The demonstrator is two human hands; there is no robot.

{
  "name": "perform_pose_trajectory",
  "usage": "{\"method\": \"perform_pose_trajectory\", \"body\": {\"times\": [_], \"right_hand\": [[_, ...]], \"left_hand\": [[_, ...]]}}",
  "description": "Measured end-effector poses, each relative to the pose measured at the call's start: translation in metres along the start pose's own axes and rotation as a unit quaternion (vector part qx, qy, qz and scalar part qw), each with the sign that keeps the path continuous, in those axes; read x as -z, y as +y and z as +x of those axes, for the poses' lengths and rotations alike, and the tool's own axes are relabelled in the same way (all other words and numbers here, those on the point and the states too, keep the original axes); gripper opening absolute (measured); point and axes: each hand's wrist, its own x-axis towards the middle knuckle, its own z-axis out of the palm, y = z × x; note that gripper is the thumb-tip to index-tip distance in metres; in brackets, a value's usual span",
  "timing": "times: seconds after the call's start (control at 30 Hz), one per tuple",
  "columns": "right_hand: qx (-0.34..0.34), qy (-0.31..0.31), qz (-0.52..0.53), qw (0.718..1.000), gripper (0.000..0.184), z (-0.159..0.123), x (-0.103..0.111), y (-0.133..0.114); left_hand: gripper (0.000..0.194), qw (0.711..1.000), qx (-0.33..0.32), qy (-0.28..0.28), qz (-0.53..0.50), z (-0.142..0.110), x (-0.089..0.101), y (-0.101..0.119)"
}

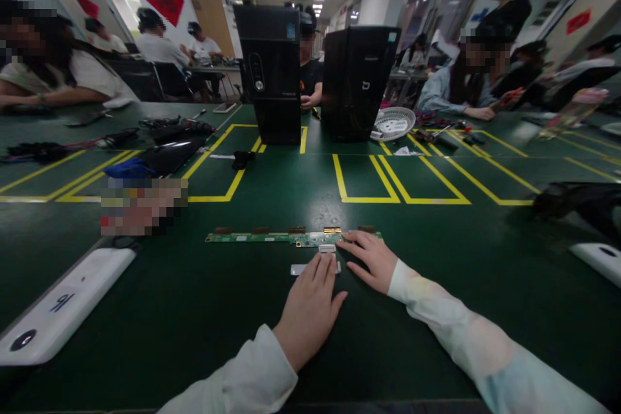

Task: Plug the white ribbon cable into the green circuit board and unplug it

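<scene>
A long, narrow green circuit board [262,237] lies flat on the dark green table [204,330], with several brown tabs along its far edge. My right hand [371,259] rests over the board's right part, fingers spread and fingertips on or beside it. In front of the board, my left hand [313,304] lies flat with its fingers stretched forward, covering much of a small pale strip [297,269]. Just beyond its fingertips a white connector [326,248] shows at the board's near edge. Whether the strip is joined to the board is hidden by my fingers.
Two black computer towers [269,77] [359,84] stand ahead on the table. A white device [63,304] lies at left, near a dark panel and cables [169,129]. A white basket [394,123] and tools are at the back right. Other people sit around the table.
</scene>
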Motion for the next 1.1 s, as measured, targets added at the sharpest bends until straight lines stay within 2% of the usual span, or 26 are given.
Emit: {"method": "perform_pose_trajectory", "body": {"times": [0.33,0.67,0.8,0.93,1.0,1.1], "right_hand": [[0.007,0.005,0.003,1.0,0.043,-0.001,0.0,0.001],[0.0,0.01,0.01,1.0,0.043,0.0,0.0,0.0],[-0.001,0.01,0.004,1.0,0.042,0.002,0.0,-0.001],[0.0,0.005,-0.007,1.0,0.041,0.001,-0.001,-0.001],[0.0,0.002,-0.008,1.0,0.041,0.001,-0.002,0.0],[0.009,0.009,-0.008,1.0,0.042,-0.001,-0.003,0.002]], "left_hand": [[0.051,1.0,-0.016,0.01,0.012,0.003,-0.002,-0.002],[0.05,0.999,0.007,-0.021,-0.04,0.006,0.013,-0.003],[0.049,0.998,0.008,-0.005,-0.058,0.008,0.017,-0.006],[0.047,0.997,0.005,0.043,-0.057,0.006,0.024,-0.015],[0.047,0.996,0.021,0.067,-0.049,-0.001,0.03,-0.022],[0.049,0.995,0.074,0.066,-0.03,-0.022,0.038,-0.039]]}}
